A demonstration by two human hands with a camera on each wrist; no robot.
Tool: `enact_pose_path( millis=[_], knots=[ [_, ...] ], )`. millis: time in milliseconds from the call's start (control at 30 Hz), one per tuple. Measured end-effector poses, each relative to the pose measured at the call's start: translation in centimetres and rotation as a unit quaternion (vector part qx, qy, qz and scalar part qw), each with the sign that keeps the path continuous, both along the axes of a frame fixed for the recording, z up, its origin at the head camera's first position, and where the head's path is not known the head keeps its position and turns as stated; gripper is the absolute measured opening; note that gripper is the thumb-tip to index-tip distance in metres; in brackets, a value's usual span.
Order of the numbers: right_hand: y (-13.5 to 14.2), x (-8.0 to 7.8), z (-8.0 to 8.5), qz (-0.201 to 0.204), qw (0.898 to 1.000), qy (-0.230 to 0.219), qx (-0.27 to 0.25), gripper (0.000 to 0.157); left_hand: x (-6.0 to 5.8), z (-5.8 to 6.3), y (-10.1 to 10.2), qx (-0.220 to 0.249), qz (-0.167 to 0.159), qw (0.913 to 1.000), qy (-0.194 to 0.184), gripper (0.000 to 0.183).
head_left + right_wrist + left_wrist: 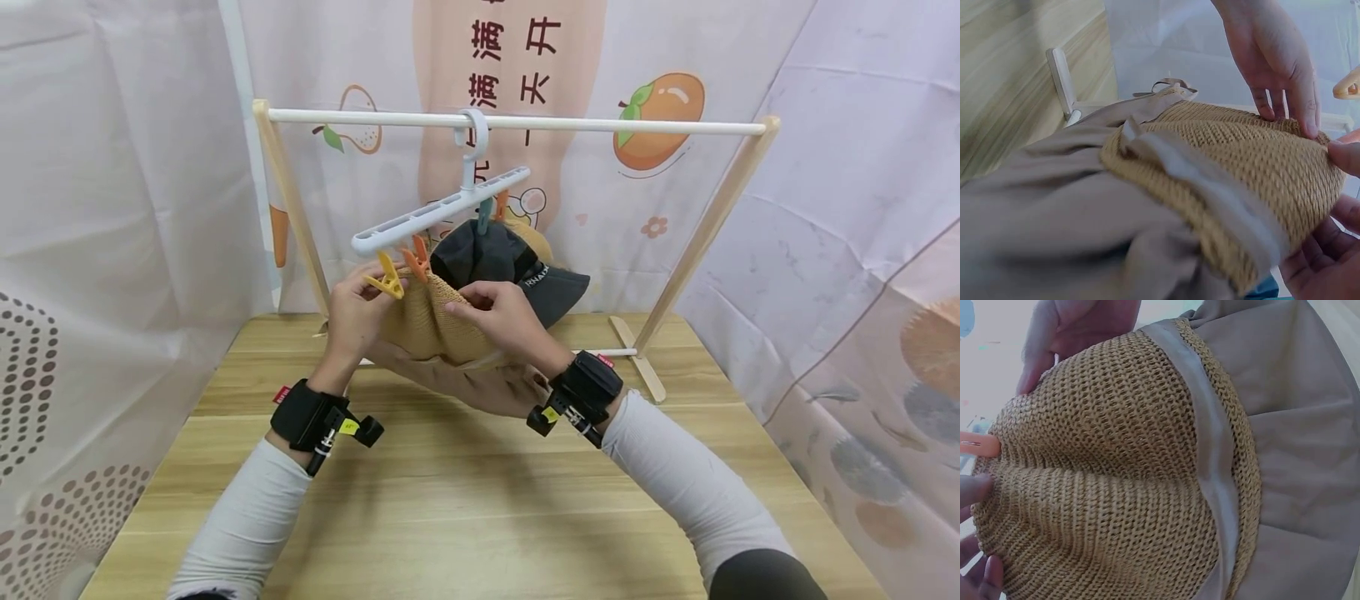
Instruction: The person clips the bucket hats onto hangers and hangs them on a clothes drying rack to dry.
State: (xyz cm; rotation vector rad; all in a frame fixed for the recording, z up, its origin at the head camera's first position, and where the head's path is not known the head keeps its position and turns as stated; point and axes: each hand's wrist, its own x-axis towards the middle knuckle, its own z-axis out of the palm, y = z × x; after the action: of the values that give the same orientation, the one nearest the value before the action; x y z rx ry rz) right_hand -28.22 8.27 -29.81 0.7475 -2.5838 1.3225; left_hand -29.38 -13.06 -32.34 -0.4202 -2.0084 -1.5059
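A tan knitted sun hat (420, 321) with a fabric brim hangs from the pale blue hanger (420, 221). An orange clip (417, 260) bites the top of its crown. My left hand (354, 312) pinches the crown's edge left of that clip, close beside a yellow clip (388, 279). With thumb and fingers, my right hand (506, 321) grips the crown's right side. In the left wrist view, the knit crown (1116, 444) is folded inward at its middle. The right wrist view shows the brim (1060, 212) drooping, and both hands at the crown's edge.
A dark cap (480, 258) hangs behind from a teal clip (485, 215); another yellowish item (528, 240) hangs past it from an orange clip (502, 205). The hanger hooks over a white rod (622, 126) on a wooden rack (705, 237), standing on a wooden table (450, 517).
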Motion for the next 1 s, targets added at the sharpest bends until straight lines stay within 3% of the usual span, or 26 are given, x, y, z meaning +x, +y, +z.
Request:
enact_pose_path(
  millis=[233, 533, 700, 900, 1000],
  knots=[
    [1.0, 0.2, -0.7, 0.000, 1.000, -0.010, 0.010, 0.020, -0.1, -0.7, -0.5, -0.013, 0.053, 0.9984, 0.017, 0.029],
    [1.8, 0.4, -2.0, 0.051, 0.998, -0.037, 0.020, 0.015, -0.2, -2.0, -0.8, 0.031, 0.104, 0.9932, 0.042, 0.030],
    [1.7, 0.8, -2.2, 0.079, 0.996, -0.046, 0.019, 0.012, -0.2, -2.6, -0.7, 0.017, 0.094, 0.9952, 0.023, 0.033],
    [1.6, 1.1, -2.5, 0.091, 0.994, -0.049, 0.019, 0.012, -0.3, -2.9, -0.7, -0.015, 0.033, 0.9993, -0.013, 0.037],
    [1.5, 1.3, -2.7, 0.096, 0.994, -0.048, 0.020, 0.012, -0.3, -3.0, -0.8, -0.041, 0.014, 0.9987, -0.027, 0.049]
  ],
)
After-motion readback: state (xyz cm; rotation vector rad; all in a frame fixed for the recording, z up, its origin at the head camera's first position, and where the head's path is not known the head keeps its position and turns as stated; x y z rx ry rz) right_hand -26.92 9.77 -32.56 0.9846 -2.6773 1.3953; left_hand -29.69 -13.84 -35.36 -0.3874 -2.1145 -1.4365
